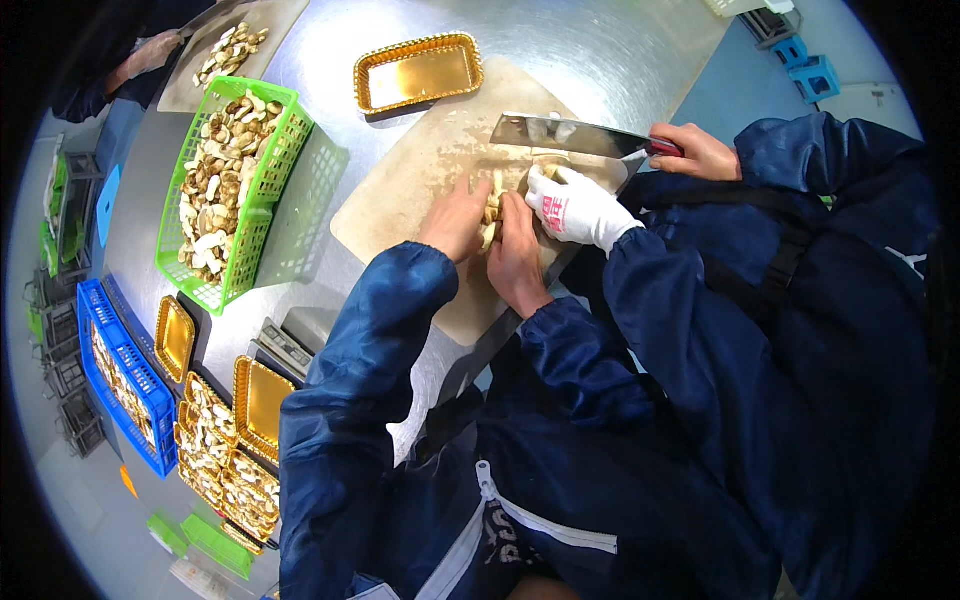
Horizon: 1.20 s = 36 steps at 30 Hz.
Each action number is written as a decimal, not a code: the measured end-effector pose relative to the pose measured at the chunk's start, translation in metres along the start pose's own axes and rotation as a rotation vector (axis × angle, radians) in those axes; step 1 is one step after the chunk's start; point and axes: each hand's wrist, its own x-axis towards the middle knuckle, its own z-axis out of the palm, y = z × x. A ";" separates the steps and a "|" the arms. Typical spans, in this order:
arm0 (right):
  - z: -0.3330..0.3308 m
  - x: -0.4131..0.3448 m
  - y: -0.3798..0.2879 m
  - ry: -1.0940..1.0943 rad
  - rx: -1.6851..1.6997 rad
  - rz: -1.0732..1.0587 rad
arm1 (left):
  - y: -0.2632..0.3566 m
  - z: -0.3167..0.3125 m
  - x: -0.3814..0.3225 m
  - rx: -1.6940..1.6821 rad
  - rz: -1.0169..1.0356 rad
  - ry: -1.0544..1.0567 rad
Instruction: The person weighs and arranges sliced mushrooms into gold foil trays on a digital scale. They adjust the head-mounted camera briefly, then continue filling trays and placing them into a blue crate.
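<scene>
Both my bare hands are over the pale cutting board (397, 176), close together around a small row of mushroom slices (495, 196). My left hand (454, 216) presses from the left, its fingertips against the board. From the other side, my right hand (517, 259) closes on the same slices, its fingers partly covering them. Just right of my hands, a co-worker's white-gloved hand (574, 210) steadies a mushroom piece (552, 171). That co-worker's other hand (701, 152) grips a cleaver (570, 135) by its red handle, the blade above the board.
A gold tray (418, 71) stands past the board. Left is a green basket (259, 225) of mushrooms. Filled gold trays (206, 420), a blue crate (124, 375) and a scale-like device (283, 345) lie lower left. Another person's hand (150, 56) is at upper left.
</scene>
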 end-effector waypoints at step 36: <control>-0.015 0.020 0.004 -0.165 -0.565 -0.346 | -0.005 0.033 -0.093 -0.616 -0.271 0.406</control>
